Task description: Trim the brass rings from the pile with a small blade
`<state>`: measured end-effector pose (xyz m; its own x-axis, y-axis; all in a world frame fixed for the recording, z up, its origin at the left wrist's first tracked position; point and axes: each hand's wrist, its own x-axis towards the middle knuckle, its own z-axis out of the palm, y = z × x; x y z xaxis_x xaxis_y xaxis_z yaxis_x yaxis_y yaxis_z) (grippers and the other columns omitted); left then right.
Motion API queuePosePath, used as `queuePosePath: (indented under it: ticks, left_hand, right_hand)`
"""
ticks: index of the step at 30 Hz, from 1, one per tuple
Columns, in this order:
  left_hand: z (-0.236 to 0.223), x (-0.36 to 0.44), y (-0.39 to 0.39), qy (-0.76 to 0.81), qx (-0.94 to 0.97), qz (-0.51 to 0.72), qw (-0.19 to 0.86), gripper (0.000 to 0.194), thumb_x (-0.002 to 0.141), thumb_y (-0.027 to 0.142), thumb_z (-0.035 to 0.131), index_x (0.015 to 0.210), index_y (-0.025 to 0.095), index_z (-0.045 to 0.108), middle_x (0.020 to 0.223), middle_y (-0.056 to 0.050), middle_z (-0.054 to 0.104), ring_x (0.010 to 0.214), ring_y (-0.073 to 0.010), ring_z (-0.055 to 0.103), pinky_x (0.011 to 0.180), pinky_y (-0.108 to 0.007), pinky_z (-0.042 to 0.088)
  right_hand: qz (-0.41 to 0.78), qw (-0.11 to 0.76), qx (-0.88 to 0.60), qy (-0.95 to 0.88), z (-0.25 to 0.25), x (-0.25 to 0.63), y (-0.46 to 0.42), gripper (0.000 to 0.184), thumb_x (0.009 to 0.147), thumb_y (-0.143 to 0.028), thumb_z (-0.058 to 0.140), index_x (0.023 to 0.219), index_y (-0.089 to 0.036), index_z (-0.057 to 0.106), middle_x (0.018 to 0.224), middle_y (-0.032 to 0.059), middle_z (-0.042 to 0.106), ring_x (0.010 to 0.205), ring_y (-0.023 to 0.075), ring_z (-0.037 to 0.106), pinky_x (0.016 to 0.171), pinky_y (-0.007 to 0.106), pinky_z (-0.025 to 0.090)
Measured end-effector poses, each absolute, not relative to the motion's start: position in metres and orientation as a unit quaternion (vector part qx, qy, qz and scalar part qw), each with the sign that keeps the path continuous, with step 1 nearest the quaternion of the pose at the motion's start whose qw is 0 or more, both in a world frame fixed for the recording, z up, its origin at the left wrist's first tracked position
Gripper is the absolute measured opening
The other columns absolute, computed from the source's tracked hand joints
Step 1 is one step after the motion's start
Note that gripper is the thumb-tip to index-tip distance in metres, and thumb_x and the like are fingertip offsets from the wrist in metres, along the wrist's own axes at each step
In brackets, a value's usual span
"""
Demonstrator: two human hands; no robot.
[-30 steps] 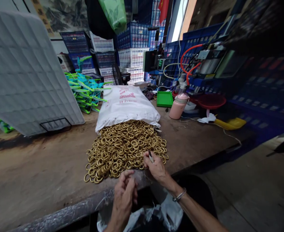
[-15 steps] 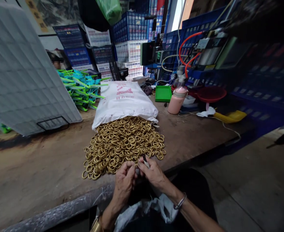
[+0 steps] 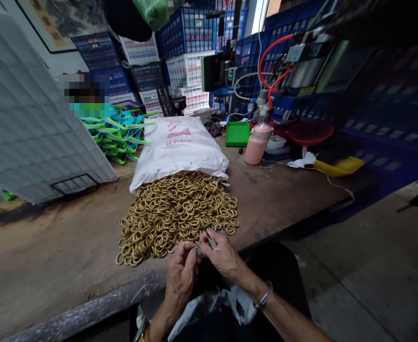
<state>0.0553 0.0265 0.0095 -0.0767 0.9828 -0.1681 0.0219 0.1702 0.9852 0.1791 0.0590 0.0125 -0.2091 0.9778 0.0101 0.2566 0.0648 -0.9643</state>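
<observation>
A heap of brass-coloured rings [image 3: 180,213] lies spread on the worktable in front of me, spilling from the mouth of a white woven sack [image 3: 180,152] with red print. At the near edge of the heap, my left hand [image 3: 181,273] is closed in a pinch; whatever sits between its fingertips is too small to make out. Touching it at the fingertips is my right hand [image 3: 226,256], closed around a slim grey tool [image 3: 211,241] with a dark end that sticks up between thumb and forefinger. The rest of the tool is hidden by the hand.
A padded grey-white panel [image 3: 34,118] stands on the left, with green and turquoise plastic pieces [image 3: 119,135] behind it. A pink bottle [image 3: 257,145], a green tray [image 3: 237,134], a red dish [image 3: 310,132] and a yellow scoop [image 3: 339,166] stand to the right. Stacked crates [image 3: 187,33] line the back.
The view has shifted slightly, so things on the table sit a little further left. My hands have come closer together, fingertips now meeting; the tool stays in my right hand.
</observation>
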Motion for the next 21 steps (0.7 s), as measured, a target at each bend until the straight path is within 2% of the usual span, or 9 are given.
queuePosePath:
  ticks: [7,13,21]
  left_hand:
    - [0.018,0.064,0.024,0.575,0.451,0.493,0.472,0.023,0.073,0.04,0.057,0.071,0.017,0.057,0.054,0.004,0.049,0.041,-0.0067,0.04,0.04,-0.018,0.033]
    - [0.023,0.067,0.024,0.557,0.385,0.419,0.604,0.033,0.076,0.048,0.05,0.065,0.017,0.048,0.043,0.006,0.044,0.033,-0.0049,0.036,0.035,-0.016,0.029]
    - [0.012,0.063,0.015,0.449,0.342,0.451,0.692,0.026,0.079,0.043,0.051,0.072,0.018,0.046,0.056,0.006,0.045,0.039,-0.0035,0.034,0.039,-0.016,0.032]
  right_hand:
    - [0.493,0.385,-0.497,-0.601,0.017,0.186,0.062,0.015,0.074,-0.03,0.051,0.067,-0.017,0.05,0.06,-0.0042,0.048,0.057,0.0083,0.044,0.056,0.019,0.037]
    - [0.501,0.362,-0.497,-0.609,0.018,0.191,0.06,0.015,0.074,-0.031,0.051,0.067,-0.017,0.05,0.058,-0.0046,0.048,0.056,0.0083,0.043,0.056,0.019,0.036]
    - [0.483,0.362,-0.494,-0.625,0.021,0.192,0.053,0.015,0.077,-0.029,0.046,0.069,-0.017,0.051,0.062,-0.0039,0.048,0.06,0.0094,0.044,0.059,0.02,0.036]
